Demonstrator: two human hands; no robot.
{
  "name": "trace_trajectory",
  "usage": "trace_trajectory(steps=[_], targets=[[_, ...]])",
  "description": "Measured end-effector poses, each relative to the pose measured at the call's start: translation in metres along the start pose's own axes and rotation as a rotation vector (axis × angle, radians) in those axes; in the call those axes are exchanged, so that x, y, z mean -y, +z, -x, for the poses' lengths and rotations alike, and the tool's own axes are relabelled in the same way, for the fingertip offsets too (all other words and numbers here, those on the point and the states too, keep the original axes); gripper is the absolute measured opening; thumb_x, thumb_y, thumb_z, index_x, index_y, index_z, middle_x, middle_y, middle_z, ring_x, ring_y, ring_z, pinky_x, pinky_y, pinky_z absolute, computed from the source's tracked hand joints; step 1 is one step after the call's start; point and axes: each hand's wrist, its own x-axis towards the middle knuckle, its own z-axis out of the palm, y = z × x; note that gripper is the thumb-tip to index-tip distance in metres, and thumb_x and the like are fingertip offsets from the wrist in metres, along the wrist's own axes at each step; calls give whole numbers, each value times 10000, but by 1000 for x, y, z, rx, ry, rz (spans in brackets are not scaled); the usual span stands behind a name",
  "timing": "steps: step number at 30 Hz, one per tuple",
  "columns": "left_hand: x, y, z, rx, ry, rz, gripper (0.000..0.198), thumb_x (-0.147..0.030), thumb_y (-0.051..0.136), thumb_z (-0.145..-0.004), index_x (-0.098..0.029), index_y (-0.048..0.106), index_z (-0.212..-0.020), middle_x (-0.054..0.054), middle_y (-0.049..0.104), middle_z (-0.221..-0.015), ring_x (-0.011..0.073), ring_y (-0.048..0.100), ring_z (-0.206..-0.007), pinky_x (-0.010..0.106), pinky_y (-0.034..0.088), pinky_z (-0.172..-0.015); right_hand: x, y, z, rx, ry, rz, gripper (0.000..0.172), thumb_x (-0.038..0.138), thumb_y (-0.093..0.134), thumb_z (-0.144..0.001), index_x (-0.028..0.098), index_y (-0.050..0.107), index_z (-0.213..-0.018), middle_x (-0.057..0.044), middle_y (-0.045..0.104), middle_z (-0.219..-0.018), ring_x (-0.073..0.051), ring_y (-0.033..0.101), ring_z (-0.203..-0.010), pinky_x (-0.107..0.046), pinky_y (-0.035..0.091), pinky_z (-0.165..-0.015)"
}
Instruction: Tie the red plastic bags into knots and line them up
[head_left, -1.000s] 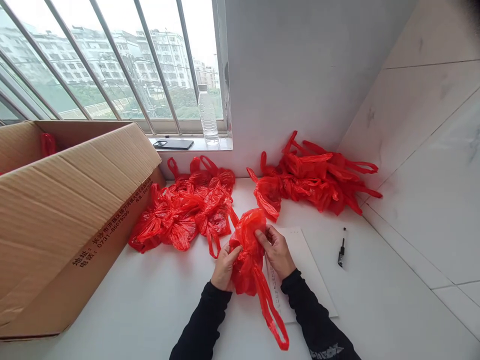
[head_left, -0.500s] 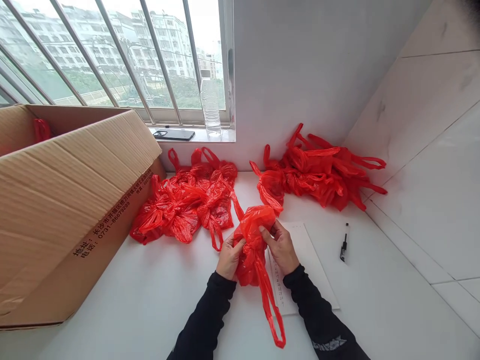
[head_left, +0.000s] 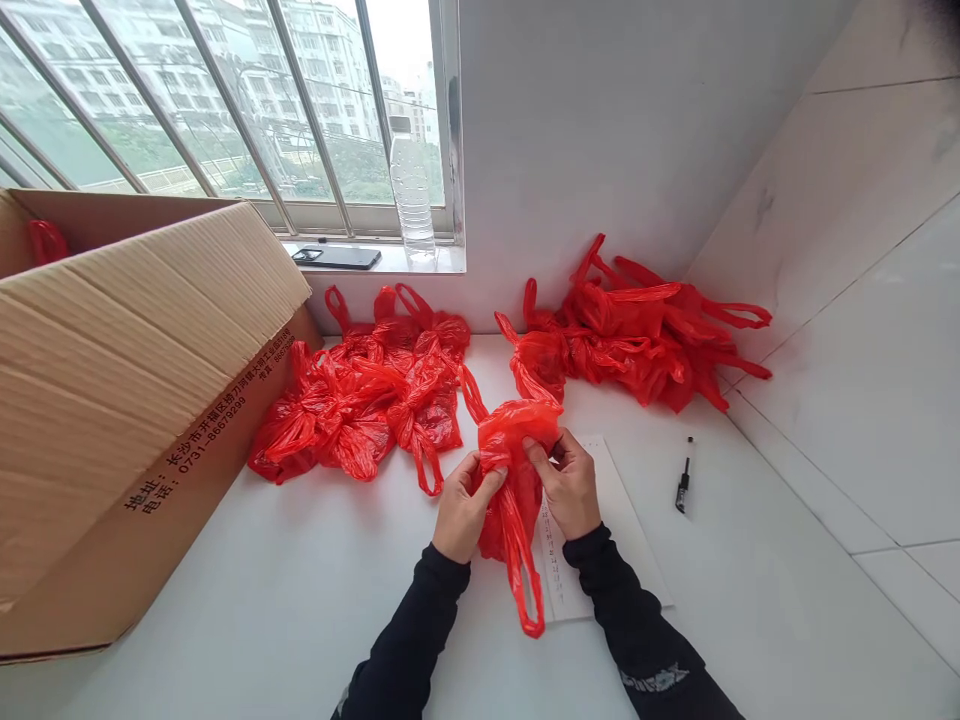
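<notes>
A crumpled red plastic bag [head_left: 511, 452] is held between both my hands just above the white table [head_left: 300, 590]. My left hand [head_left: 463, 510] pinches its left side with closed fingers. On the bag's right side my right hand [head_left: 571, 487] grips it with fingers curled. The bag's long handle loop [head_left: 525, 575] hangs down between my wrists. Under my right hand lies a white sheet of paper [head_left: 607, 520] with print along its left edge.
A pile of knotted red bags [head_left: 367, 400] lies left of my hands, another pile [head_left: 645, 335] at the back right. A big open cardboard box [head_left: 127, 370] stands at the left. A black pen [head_left: 683, 485] lies right. A phone [head_left: 337, 257] and water bottle [head_left: 412, 195] sit on the sill.
Both hands have moved a little away from me with the bag. The hanging handle loop has been drawn up and looks shorter.
</notes>
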Motion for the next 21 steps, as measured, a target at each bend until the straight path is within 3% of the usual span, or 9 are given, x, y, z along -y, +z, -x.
trace_trajectory(steps=[5, 9, 15, 21], targets=[[3, -6, -7, -113, 9, 181, 339, -362, 792, -771, -178, 725, -1048, 74, 757, -1053, 251, 696, -1003, 352, 506, -944, -1, 0, -3, 148, 61, -82, 290, 471, 626, -906, 208, 625, -1027, -16, 632, -876, -165, 572, -773, -278, 494, -710], [-2, -6, -8, -186, -10, 302, 357, -338, 812, -740, -199, 728, -1058, 66, 771, -1013, 261, 715, -986, 364, 527, -924, 0, 3, 0, 272, 101, -48, 368, 454, 710, -842, 215, 613, -1105, -56, 685, -1000, -202, 625, -862, -301, 528, -720], [-4, -4, -8, -209, -55, 383, 237, -292, 804, -695, -210, 752, -911, 25, 768, -862, 247, 726, -900, 331, 551, -817, -2, 2, 1, 260, 79, -31, 304, 451, 700, -851, 188, 661, -998, -63, 705, -942, -209, 640, -811, -335, 541, -751], [-4, -4, -8, -204, -48, 334, 258, -246, 808, -661, -186, 745, -904, 24, 757, -852, 239, 714, -888, 310, 536, -801, -4, 1, 0, 298, 46, -35, 307, 465, 550, -954, 193, 666, -1035, -53, 683, -917, -215, 638, -855, -347, 518, -821]])
